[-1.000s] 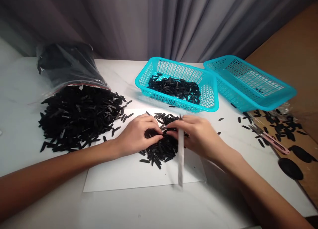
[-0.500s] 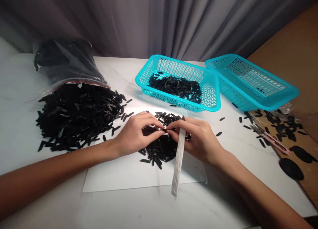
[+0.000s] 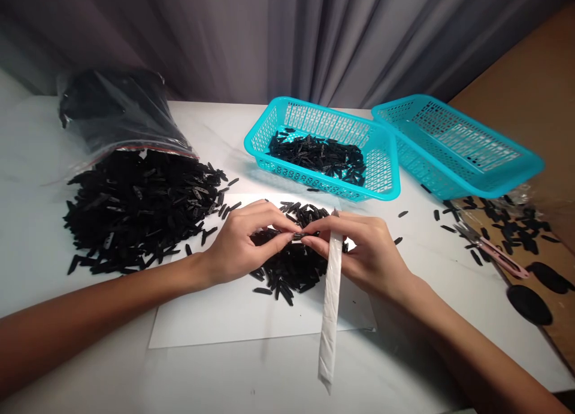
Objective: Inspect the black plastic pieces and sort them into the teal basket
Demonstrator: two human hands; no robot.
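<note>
Left hand (image 3: 245,244): closed, a small black piece (image 3: 296,236) pinched at the fingertips.
Right hand (image 3: 371,252): closed on a white strip (image 3: 331,306), which is left hanging downward; the same piece is touched by its fingertips.
Lower centre: black pieces (image 3: 287,267) are heaped on a white sheet (image 3: 224,321), beneath both hands.
Upper left: a black heap (image 3: 135,210) is spread from the mouth of a plastic zip bag (image 3: 117,111).
Upper centre: black pieces are held in a turquoise plastic basket (image 3: 260,120).
Upper right: a second turquoise basket (image 3: 498,183) is set just beside it.

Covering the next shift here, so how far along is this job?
Early on, it seems. Done: a shallow layer of black pieces lies in the left teal basket. In hand: the left hand and right hand pinch one piece above the white sheet, a white strip hanging by the right hand. Left: the pile on the sheet and the much larger heap spilling from the plastic zip bag, which looks full.
</note>
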